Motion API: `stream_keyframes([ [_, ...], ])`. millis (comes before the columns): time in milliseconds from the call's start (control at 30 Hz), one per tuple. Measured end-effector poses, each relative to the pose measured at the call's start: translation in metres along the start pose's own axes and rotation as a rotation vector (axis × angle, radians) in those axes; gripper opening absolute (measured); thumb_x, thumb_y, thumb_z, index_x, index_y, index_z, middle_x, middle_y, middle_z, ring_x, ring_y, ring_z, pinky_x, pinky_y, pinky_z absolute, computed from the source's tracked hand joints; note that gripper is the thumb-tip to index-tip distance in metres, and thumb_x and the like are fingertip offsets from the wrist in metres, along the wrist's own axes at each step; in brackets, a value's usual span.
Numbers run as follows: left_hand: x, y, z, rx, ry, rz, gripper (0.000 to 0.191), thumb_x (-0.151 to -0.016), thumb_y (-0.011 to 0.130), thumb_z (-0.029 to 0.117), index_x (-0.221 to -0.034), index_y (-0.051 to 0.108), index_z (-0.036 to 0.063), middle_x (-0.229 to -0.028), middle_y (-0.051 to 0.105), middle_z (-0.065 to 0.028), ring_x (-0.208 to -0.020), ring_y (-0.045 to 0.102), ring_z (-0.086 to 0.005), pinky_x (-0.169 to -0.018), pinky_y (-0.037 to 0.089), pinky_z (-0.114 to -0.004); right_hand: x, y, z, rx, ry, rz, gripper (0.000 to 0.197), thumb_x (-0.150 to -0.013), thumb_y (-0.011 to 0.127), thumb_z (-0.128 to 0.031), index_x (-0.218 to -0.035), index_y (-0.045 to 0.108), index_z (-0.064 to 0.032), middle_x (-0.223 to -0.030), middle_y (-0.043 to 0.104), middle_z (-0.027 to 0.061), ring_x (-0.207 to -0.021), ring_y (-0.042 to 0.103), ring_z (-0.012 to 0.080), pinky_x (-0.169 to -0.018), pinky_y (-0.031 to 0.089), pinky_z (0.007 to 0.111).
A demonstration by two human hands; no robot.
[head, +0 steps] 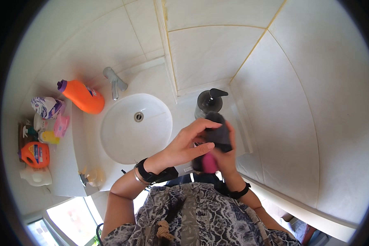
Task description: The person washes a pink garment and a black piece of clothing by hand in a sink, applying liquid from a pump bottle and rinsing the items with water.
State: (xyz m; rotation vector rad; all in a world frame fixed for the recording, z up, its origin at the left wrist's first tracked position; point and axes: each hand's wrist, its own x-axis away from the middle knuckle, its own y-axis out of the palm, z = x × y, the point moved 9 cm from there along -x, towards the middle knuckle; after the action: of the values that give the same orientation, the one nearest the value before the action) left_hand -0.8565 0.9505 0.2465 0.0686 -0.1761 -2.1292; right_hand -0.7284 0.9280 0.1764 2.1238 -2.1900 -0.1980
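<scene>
Both hands are close together over the counter, right of the oval white sink (pixel 136 132). My right hand (pixel 227 153) holds a dark, soft-looking item (pixel 217 133), blurred and perhaps fabric. My left hand (pixel 189 144) touches its left side with thumb and fingers. A blurred magenta item (pixel 209 163) shows below the dark one; whether the two are joined I cannot tell. Just behind the hands stands a dark pump bottle (pixel 209 100) with a black pump head. Part of the right hand is hidden behind the dark item.
A grey metal faucet (pixel 114 82) stands behind the sink. Left of it is an orange bottle (pixel 85 97) with a purple cap. Several cleaning products, including an orange jug (pixel 35 154), sit at the far left. A clear pump bottle (pixel 95 177) is at the counter's front left. Tiled walls (pixel 215 55) enclose the back and right.
</scene>
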Motion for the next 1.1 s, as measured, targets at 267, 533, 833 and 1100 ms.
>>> stream_keyframes([
  [267, -0.057, -0.061, -0.04, -0.92, 0.287, 0.5, 0.099, -0.06, 0.085, 0.012, -0.142, 0.031, 0.0, -0.131, 0.048, -0.0234, -0.119, 0.049, -0.0419, -0.098, 0.044, -0.046, -0.086, -0.069, -0.048, -0.111, -0.105, 0.102, 0.064, -0.078, 0.064, 0.008, -0.137, 0.046, -0.0045, -0.126, 0.056, 0.0157, -0.116, 0.057, 0.0272, -0.098, 0.049, 0.04],
  [533, -0.084, -0.055, -0.076, -0.761, 0.377, 0.625, 0.1, -0.054, 0.088, 0.011, -0.138, 0.037, 0.0007, -0.121, 0.054, -0.0193, -0.109, 0.058, -0.0366, -0.088, 0.052, -0.04, -0.117, 0.004, -0.029, 1.233, -0.331, -0.139, 0.054, -0.067, 0.066, 0.003, -0.119, 0.064, -0.0134, -0.135, 0.054, -0.0007, -0.1, 0.058, 0.0274, -0.078, 0.054, 0.039],
  [833, -0.091, -0.069, -0.086, -0.715, 0.364, 0.599, 0.078, -0.067, 0.08, 0.011, -0.134, 0.041, 0.0022, -0.113, 0.056, -0.0199, -0.098, 0.06, -0.0379, -0.085, 0.048, -0.045, -0.045, 0.016, -0.041, 1.278, -0.501, -0.102, 0.054, -0.063, 0.067, 0.001, -0.114, 0.068, -0.0157, -0.135, 0.054, 0.0005, -0.098, 0.058, 0.0266, -0.072, 0.055, 0.037],
  [1100, -0.108, -0.076, -0.086, -0.921, 0.106, 0.391, 0.1, -0.048, 0.091, 0.028, -0.133, 0.041, 0.011, -0.122, 0.061, -0.0063, -0.116, 0.058, -0.0295, -0.101, 0.025, -0.07, -0.09, -0.028, -0.061, 0.978, -0.474, -0.002, 0.059, -0.062, 0.061, 0.009, -0.113, 0.068, -0.019, -0.129, 0.059, -0.0008, -0.098, 0.059, 0.0279, -0.081, 0.054, 0.036],
])
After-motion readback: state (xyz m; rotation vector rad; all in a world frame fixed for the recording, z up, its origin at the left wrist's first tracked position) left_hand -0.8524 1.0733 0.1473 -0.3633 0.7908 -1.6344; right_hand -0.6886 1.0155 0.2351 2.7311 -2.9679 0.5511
